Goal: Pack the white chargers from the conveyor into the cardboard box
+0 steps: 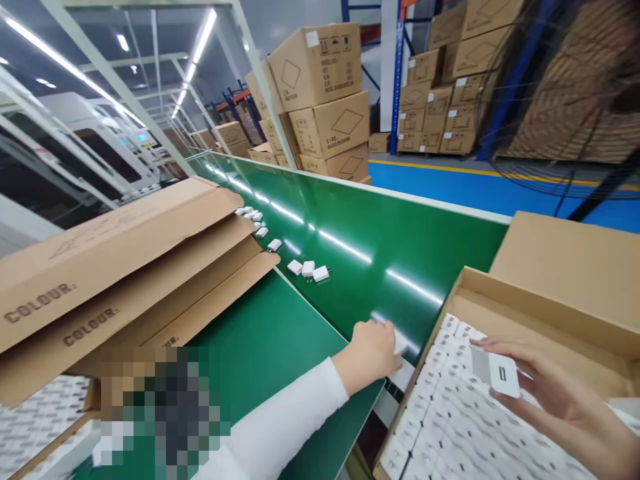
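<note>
Right hand [555, 393]: gripping one white charger [504, 375] by its edges above the open box [483, 293], presumably so that the socket face remains uncovered. Left hand [373, 347]: closed at the belt [400, 233] around a white piece [400, 343], mostly hidden and probably another charger. The box lies beside the belt, seemingly to keep both within reach. Its packed chargers [435, 393] stand in tight rows, likely so that neighbours brace one another. Cardboard flaps [120, 267] overhang the counter [285, 333] at left, apparently just folded outward.

Counts: two hands; one charger clearly held; three loose chargers [321, 274] grouped near the belt's edge, two more singly behind, then a farther cluster too crowded to number. Those in the box are partly covered and cannot be totalled.
</note>
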`<state>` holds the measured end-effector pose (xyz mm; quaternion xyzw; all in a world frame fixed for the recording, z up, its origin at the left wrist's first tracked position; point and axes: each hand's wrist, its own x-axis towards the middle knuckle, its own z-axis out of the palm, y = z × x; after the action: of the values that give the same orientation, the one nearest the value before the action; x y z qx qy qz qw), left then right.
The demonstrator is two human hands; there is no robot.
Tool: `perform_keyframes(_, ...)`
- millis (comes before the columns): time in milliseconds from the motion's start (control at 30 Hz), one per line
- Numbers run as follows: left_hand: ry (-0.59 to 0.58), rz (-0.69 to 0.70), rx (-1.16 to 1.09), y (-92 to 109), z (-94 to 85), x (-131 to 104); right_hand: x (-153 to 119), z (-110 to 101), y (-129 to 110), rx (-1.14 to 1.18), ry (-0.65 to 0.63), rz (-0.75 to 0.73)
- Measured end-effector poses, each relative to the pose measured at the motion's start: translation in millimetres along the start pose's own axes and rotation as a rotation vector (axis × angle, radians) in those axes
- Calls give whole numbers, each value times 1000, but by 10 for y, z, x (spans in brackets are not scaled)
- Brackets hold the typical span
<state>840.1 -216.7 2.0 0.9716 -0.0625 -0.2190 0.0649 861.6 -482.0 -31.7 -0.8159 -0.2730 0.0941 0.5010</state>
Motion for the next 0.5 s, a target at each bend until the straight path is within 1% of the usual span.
perform_keyframes(100, -145, 6, -11, 108, 74, -70, -164, 42, -41, 74, 13, 24)
perform_keyframes(167, -187, -13, -13, 171, 145, -36, -211, 72, -105, 121, 22, 25)
perform_keyframes(200, -179, -26, -9, 192, 175, -2, -223, 84, -134, 140, 22, 23)
perform_keyframes(267, -127, -70, 3, 201, 209, 84, -235, 97, -177, 169, 10, 5)
perform_keyframes(367, -11, -126, 3, 110, 162, 186, -252, 92, -209, 171, -24, -31)
perform_keyframes(433, 35, -100, -19, 19, 67, 183, -266, 80, -229, 154, -26, -42)
perform_keyframes(467, 58, -55, -54, -13, 8, 150, -271, 75, -243, 143, -17, -53)
perform_keyframes(500, 93, 19, -133, -27, -51, 98, -272, 74, -259, 127, -2, -68)
